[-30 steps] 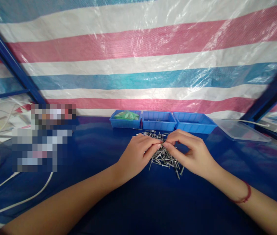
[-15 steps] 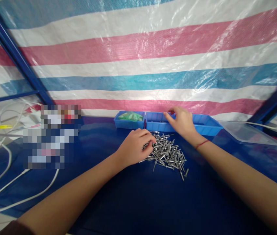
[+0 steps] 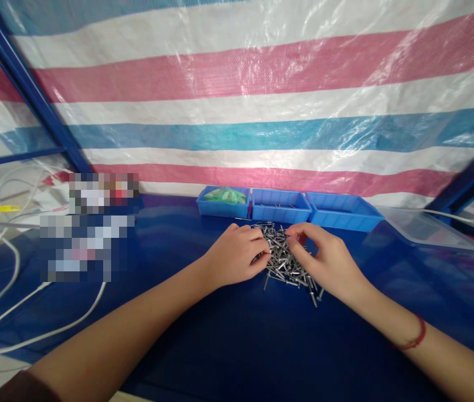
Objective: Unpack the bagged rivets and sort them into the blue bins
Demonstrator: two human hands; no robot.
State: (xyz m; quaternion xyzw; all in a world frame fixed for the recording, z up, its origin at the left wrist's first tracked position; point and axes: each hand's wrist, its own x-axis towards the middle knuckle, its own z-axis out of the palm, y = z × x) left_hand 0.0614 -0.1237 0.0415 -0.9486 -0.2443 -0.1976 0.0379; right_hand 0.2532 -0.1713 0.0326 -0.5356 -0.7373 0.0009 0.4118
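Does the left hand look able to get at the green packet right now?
Likely yes: the green packet lies in the open-topped left-hand bin, beyond the left hand, and nothing visible blocks the way; the right hand is off to one side.

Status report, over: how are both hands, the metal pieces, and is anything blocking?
Left hand, right hand at metal pieces, grip unclear. Pieces heaped loosely between hands. Three blue bins behind, seemingly not blocking.

Slim, silvery metal pins (image 3: 283, 261) are heaped in a tangle between the left hand (image 3: 237, 255) and the right hand (image 3: 336, 262).
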